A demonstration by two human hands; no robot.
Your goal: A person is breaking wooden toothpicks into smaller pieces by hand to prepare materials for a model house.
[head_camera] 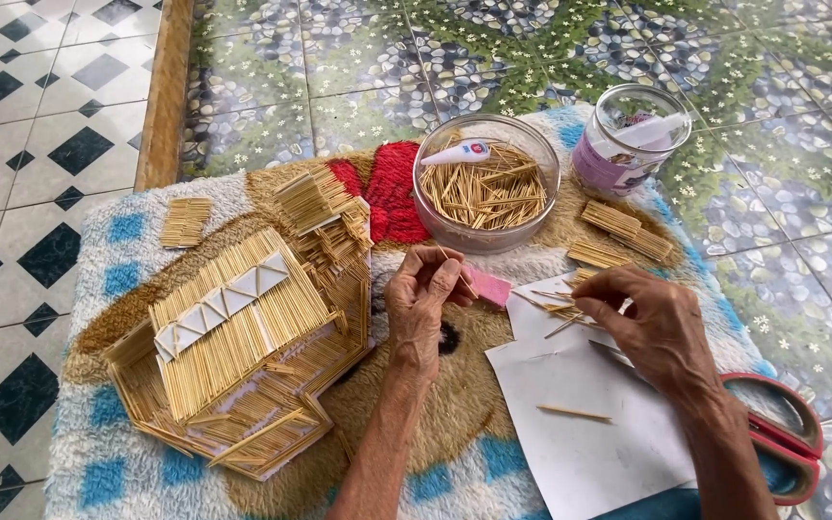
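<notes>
My left hand [423,300] is raised over the rug, its fingertips pinching a thin toothpick [458,274] beside a small pink block [489,286]. My right hand [649,323] rests on a white sheet of paper [589,424], fingers curled over a few loose toothpicks [553,306]. One more toothpick [575,413] lies alone on the paper. To the left sits a model house [243,356] built of toothpicks, with white triangular pieces along its roof.
A clear round bowl [485,183] of toothpicks with a white glue tube stands behind my hands. A clear jar [631,144] is at the back right. Glued toothpick panels [186,221] lie on the patterned rug [108,462]. Red-handled scissors [784,443] lie at the right, tiled floor around.
</notes>
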